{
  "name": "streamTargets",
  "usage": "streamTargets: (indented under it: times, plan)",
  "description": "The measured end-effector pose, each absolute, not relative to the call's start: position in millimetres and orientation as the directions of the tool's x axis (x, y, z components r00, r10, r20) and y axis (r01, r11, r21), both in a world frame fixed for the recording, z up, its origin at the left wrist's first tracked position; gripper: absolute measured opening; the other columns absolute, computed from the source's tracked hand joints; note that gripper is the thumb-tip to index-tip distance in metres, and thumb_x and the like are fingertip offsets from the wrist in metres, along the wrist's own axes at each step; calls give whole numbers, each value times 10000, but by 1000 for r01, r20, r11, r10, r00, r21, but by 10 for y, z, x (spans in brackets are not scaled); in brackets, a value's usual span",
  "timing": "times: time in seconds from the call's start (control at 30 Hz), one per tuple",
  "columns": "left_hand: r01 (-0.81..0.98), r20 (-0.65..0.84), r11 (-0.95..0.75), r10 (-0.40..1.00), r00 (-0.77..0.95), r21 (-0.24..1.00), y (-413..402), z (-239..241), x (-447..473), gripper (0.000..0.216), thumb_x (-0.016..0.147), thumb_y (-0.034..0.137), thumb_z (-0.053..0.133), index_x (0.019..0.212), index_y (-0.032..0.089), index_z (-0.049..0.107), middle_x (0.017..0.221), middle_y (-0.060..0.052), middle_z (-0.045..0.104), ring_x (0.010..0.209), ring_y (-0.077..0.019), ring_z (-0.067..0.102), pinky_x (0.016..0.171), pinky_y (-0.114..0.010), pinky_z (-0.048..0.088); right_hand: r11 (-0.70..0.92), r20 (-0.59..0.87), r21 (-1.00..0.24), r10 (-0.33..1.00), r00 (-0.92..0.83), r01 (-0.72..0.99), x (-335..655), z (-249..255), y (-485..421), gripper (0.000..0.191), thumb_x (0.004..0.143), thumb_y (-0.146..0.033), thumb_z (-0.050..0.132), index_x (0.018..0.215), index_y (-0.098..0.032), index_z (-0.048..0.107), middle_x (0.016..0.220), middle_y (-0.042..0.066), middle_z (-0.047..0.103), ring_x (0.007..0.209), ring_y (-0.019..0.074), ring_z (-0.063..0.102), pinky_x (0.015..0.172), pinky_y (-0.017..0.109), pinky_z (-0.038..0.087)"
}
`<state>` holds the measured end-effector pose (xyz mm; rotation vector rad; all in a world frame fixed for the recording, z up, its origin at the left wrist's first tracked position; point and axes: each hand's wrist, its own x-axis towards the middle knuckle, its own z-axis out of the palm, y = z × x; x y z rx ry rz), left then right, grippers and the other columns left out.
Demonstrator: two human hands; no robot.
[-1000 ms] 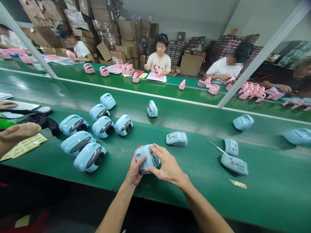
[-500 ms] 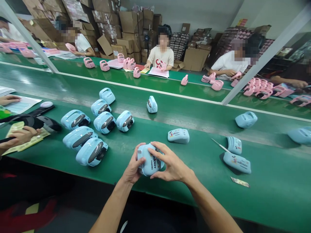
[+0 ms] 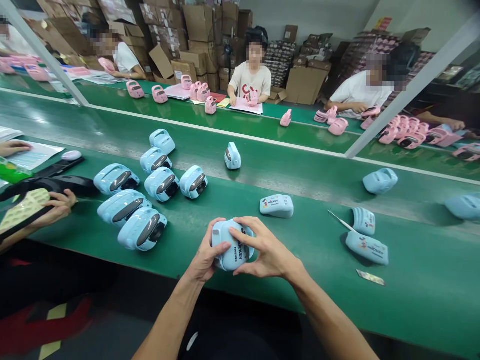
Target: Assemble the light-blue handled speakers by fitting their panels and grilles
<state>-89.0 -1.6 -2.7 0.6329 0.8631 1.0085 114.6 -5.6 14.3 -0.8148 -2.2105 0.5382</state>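
Note:
Both my hands grip one light blue plastic device (image 3: 229,250) with a cartoon print, just above the near edge of the green table (image 3: 300,250). My left hand (image 3: 204,257) wraps its left side, thumb on top. My right hand (image 3: 264,250) covers its right side, fingers curled over the print. A group of several finished blue devices (image 3: 146,192) with grey windows lies to the left. A printed blue shell (image 3: 276,205) rests just beyond my hands.
Two more printed shells (image 3: 366,246) and a thin pick (image 3: 339,221) lie at right, a small foil strip (image 3: 370,277) nearer me. A co-worker's hand (image 3: 56,207) holds a sticker sheet at left. Across the green belt (image 3: 262,170), people sit with pink devices (image 3: 202,95).
I have turned the blue device in my hands so its printed side faces up more, and drawn it slightly closer. The co-worker's hand at left has shifted with the sticker sheet.

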Motion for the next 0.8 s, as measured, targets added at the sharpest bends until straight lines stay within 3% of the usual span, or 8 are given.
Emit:
streamTargets:
  times: [0.17, 0.5, 0.63, 0.8]
  plan:
    - [-453, -350, 428, 903, 249, 782, -21, 25, -861, 750, 588, 342, 941, 1202, 270, 515, 1035, -31, 679, 926, -223, 670, 775, -322, 575, 694, 472, -615, 704, -530, 373, 1126, 106, -43, 1003, 689, -504, 898, 1549, -346, 409, 1487, 173, 458, 1347, 355, 483, 1082, 582, 467]
    - [-481, -442, 475, 877, 189, 737, -23, 79, -805, 702, 558, 318, 949, 1144, 234, 572, 1007, -24, 696, 872, -201, 674, 725, -314, 594, 585, 362, -722, 774, -519, 369, 1125, 83, -13, 1011, 619, -528, 927, 1508, -330, 490, 1503, 170, 476, 1389, 359, 478, 1125, 574, 439]
    - [-528, -489, 504, 853, 181, 684, -17, 107, -770, 690, 551, 306, 957, 1129, 233, 588, 994, -23, 707, 864, -209, 692, 734, -326, 603, 537, 295, -760, 788, -541, 367, 1122, 71, 3, 1051, 667, -555, 892, 1564, -331, 392, 1581, 168, 407, 1461, 367, 407, 1174, 589, 377]
    - [-529, -486, 495, 858, 169, 689, 0, 156, -759, 709, 539, 301, 977, 1140, 249, 604, 1026, -19, 720, 895, -213, 704, 764, -325, 604, 556, 343, -769, 775, -531, 315, 1119, 23, 11, 1105, 678, -626, 852, 1596, -327, 316, 1631, 165, 352, 1517, 377, 321, 1204, 600, 321]
